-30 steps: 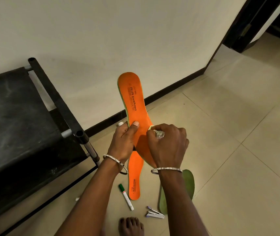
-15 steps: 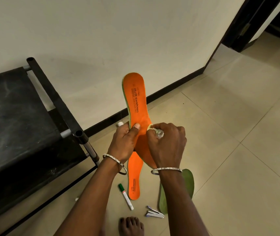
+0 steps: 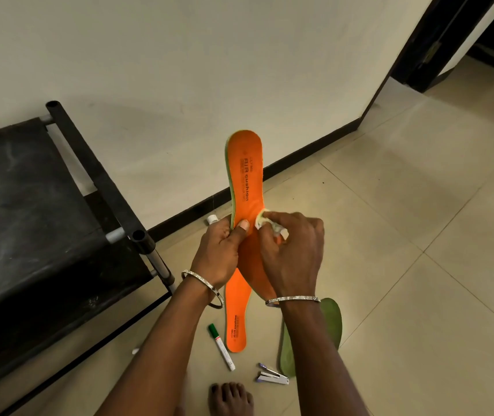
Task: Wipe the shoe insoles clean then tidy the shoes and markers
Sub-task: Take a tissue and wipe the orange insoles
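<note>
My left hand (image 3: 220, 250) grips an orange insole (image 3: 245, 172) at its middle, thumb on the printed face, and holds it upright above the floor. My right hand (image 3: 292, 253) pinches a small white wipe (image 3: 262, 219) and presses it against the insole's right edge. A second orange insole (image 3: 236, 319) lies on the tiles under my wrists. A green insole (image 3: 331, 322) lies face down to its right, partly hidden by my right forearm. A white marker with a green cap (image 3: 221, 346) rests on the floor beside them.
A black metal-framed bench (image 3: 29, 217) fills the left side against the wall. A small stapler (image 3: 271, 376) lies near a bare foot (image 3: 230, 399). A white cap-like object (image 3: 212, 219) sits by the skirting. A dark doorway (image 3: 449, 40) opens at the upper right.
The held insole has tilted a little to the right and risen slightly. My right hand with the wipe has shifted up along the insole's edge.
</note>
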{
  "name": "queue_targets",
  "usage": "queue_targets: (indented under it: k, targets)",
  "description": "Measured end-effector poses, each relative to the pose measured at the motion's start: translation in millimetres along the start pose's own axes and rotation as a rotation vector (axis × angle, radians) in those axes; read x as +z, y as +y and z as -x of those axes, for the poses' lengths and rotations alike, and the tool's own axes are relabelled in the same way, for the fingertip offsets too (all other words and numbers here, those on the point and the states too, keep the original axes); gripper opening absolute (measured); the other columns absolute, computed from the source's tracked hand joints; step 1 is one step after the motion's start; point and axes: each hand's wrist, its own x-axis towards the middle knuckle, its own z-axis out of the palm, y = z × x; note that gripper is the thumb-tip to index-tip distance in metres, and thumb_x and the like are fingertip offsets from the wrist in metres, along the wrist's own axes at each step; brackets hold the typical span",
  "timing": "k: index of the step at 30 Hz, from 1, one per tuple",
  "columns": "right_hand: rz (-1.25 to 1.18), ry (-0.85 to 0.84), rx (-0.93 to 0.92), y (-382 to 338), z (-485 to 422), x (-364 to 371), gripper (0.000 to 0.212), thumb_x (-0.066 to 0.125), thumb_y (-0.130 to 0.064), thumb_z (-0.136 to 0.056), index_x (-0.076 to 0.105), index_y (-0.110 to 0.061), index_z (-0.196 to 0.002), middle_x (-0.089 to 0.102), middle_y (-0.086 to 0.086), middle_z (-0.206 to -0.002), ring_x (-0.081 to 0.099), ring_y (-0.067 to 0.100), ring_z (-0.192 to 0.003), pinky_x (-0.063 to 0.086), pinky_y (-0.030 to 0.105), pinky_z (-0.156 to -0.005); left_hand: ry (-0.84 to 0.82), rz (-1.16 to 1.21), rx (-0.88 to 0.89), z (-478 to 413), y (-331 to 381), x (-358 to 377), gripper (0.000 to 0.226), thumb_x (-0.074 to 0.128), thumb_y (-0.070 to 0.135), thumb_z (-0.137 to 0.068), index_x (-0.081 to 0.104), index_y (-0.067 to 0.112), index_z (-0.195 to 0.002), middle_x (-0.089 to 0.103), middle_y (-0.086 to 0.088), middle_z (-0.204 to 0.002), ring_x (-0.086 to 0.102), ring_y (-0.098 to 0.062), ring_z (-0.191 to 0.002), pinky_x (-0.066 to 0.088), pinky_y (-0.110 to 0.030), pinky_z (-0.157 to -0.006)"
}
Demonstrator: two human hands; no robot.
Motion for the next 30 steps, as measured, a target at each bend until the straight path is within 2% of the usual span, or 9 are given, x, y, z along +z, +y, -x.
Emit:
queue_targets:
  k: [4,6,9,11,16,19,23,26,30]
  targets:
    - [-0.005,0.007,-0.048,-5,0,-1,0.036,0.053,-0.041,-0.087,0.075,-0.021,-0.107,0.073,-0.003,-0.102,0.053,0.02,-0.1,0.036,0.034,-0.08,0.006,0.014,0.008,2,5,2,0.024,0.046,0.04,-0.101,0.065,0.033,-0.113,0.073,-0.002,-0.11,0.07,-0.022,-0.102,0.056,-0.053,-0.093]
    - [0.067,0.002,0.01,-3,0,-2,0.035,0.052,-0.041,-0.083,0.077,-0.022,-0.098,0.073,-0.004,-0.093,0.053,0.02,-0.097,0.034,0.034,-0.079,0.026,0.019,0.017,2,6,1,0.02,0.049,0.045,-0.1,0.066,0.035,-0.102,0.073,-0.011,-0.103,0.071,-0.031,-0.096,0.055,-0.059,-0.089]
    - [0.159,-0.004,0.108,4,-2,-3,0.034,0.05,-0.041,-0.077,0.078,-0.023,-0.082,0.072,-0.005,-0.079,0.054,0.024,-0.092,0.039,0.036,-0.078,0.045,0.026,0.021,-1,1,-3,0.032,0.051,0.059,-0.089,0.066,0.031,-0.094,0.069,-0.026,-0.102,0.067,-0.047,-0.096,0.053,-0.066,-0.085]
    - [0.086,-0.012,0.073,6,-2,-2,0.031,0.052,-0.038,-0.078,0.078,-0.022,-0.084,0.072,-0.005,-0.08,0.056,0.025,-0.091,0.039,0.035,-0.077,0.033,0.007,0.023,-3,-2,-2,0.032,0.049,0.057,-0.09,0.066,0.031,-0.096,0.071,-0.022,-0.102,0.068,-0.043,-0.095,0.053,-0.065,-0.085]
    - [-0.069,-0.011,-0.051,-6,0,-2,0.037,0.052,-0.041,-0.087,0.076,-0.021,-0.106,0.073,-0.004,-0.102,0.052,0.019,-0.1,0.036,0.031,-0.08,0.031,0.02,0.007,-3,-3,3,0.032,0.048,0.039,-0.102,0.066,0.022,-0.122,0.073,-0.005,-0.113,0.07,-0.026,-0.105,0.054,-0.056,-0.093]
    - [0.046,-0.013,0.014,-5,-1,-3,0.037,0.05,-0.042,-0.084,0.078,-0.023,-0.099,0.074,-0.006,-0.093,0.052,0.019,-0.097,0.032,0.033,-0.079,0.047,0.032,0.012,-3,-2,2,0.023,0.05,0.037,-0.101,0.068,0.026,-0.109,0.074,-0.011,-0.105,0.071,-0.031,-0.098,0.055,-0.06,-0.089]
    - [0.134,-0.009,0.118,3,-2,-5,0.034,0.05,-0.041,-0.079,0.078,-0.023,-0.08,0.071,-0.006,-0.078,0.053,0.023,-0.092,0.041,0.039,-0.08,0.066,0.018,0.015,-4,-2,-1,0.019,0.048,0.037,-0.102,0.065,0.031,-0.095,0.072,-0.02,-0.103,0.07,-0.038,-0.094,0.055,-0.062,-0.087]
    - [-0.001,-0.007,0.055,1,-2,-4,0.032,0.053,-0.038,-0.08,0.079,-0.02,-0.087,0.073,-0.005,-0.083,0.054,0.021,-0.091,0.042,0.037,-0.077,0.061,0.03,-0.001,-4,-2,0,0.021,0.048,0.034,-0.103,0.066,0.031,-0.095,0.072,-0.018,-0.103,0.07,-0.037,-0.096,0.054,-0.061,-0.089]
    - [-0.075,-0.014,-0.032,-5,0,-1,0.033,0.057,-0.037,-0.086,0.077,-0.02,-0.104,0.073,-0.003,-0.098,0.046,0.013,-0.096,0.037,0.033,-0.079,0.049,0.054,-0.008,-4,-1,3,0.022,0.049,0.033,-0.103,0.067,0.027,-0.113,0.074,-0.006,-0.11,0.07,-0.027,-0.103,0.054,-0.057,-0.093]
